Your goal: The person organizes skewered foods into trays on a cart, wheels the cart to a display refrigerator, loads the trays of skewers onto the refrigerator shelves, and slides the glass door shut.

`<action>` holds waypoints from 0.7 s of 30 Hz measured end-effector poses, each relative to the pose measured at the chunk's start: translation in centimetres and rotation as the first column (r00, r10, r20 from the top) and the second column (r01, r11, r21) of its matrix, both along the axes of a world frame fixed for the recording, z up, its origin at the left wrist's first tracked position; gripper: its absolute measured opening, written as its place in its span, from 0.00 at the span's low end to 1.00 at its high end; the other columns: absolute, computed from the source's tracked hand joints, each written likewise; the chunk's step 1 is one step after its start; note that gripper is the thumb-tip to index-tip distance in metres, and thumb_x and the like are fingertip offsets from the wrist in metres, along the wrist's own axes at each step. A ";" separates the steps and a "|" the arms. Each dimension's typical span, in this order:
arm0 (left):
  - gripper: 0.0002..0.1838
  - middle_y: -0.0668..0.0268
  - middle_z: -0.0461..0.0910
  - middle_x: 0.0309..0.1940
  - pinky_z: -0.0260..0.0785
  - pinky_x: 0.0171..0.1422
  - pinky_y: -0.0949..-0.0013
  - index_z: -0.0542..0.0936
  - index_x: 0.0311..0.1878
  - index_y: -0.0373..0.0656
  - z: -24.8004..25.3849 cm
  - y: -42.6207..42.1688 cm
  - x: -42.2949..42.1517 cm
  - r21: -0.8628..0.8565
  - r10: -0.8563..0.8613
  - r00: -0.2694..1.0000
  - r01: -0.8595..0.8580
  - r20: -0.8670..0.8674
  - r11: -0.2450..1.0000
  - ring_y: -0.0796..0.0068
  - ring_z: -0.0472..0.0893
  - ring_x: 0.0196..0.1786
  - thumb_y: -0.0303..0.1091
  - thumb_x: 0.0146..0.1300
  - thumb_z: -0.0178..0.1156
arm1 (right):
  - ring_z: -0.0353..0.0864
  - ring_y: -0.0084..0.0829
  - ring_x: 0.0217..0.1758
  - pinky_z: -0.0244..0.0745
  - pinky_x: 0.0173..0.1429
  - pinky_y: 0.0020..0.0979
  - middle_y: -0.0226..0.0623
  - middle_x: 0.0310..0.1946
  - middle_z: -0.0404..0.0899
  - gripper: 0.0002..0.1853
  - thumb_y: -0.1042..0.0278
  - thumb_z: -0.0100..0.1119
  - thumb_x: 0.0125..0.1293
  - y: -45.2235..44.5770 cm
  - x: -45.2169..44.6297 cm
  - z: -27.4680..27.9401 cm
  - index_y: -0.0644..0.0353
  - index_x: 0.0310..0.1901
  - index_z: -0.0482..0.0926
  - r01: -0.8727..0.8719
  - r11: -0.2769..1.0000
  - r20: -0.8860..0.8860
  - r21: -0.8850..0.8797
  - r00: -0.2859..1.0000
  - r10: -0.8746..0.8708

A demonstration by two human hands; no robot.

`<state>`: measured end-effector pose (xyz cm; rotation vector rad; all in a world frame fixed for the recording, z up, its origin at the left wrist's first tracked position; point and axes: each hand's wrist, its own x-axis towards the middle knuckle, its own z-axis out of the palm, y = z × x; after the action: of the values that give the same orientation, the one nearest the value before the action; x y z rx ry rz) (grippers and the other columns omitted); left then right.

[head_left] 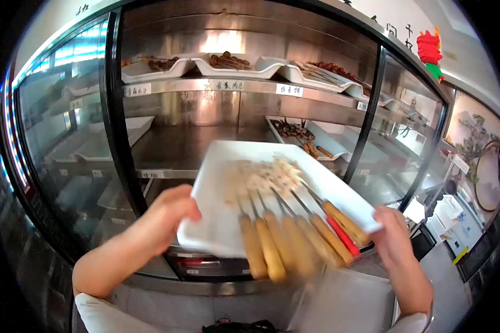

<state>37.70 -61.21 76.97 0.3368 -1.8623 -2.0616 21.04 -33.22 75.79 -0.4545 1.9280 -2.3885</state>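
A white tray is held up in front of the open display cabinet, tilted toward me. My left hand is closed on its left rim, slightly blurred. At the opposite side, my right hand grips the right rim near the front corner. Inside the tray lie several metal skewers with pale, blurred food pieces at their far ends. Their wooden handles stick out over the near rim; one handle is red.
Cabinet shelves stand ahead, with labelled edges. White trays of skewers line the upper shelf; another tray sits on the middle shelf. Glass doors with black frames flank the opening. A light worktop is below right.
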 end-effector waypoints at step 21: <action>0.11 0.65 0.70 0.24 0.68 0.33 0.68 0.71 0.31 0.40 -10.2 -26.8 -24.6 -0.147 0.341 0.919 -0.372 -0.196 0.917 0.71 0.72 0.28 0.32 0.42 0.58 | 0.75 0.39 0.34 0.68 0.41 0.40 0.47 0.31 0.75 0.18 0.55 0.42 0.60 -25.5 -21.8 -7.9 0.64 0.33 0.74 0.225 0.758 -0.365 0.613 0.931 0.019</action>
<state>13.11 -87.98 66.80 0.4105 -1.7224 -1.6134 -0.77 -58.70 67.88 -0.7646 2.8184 -1.5625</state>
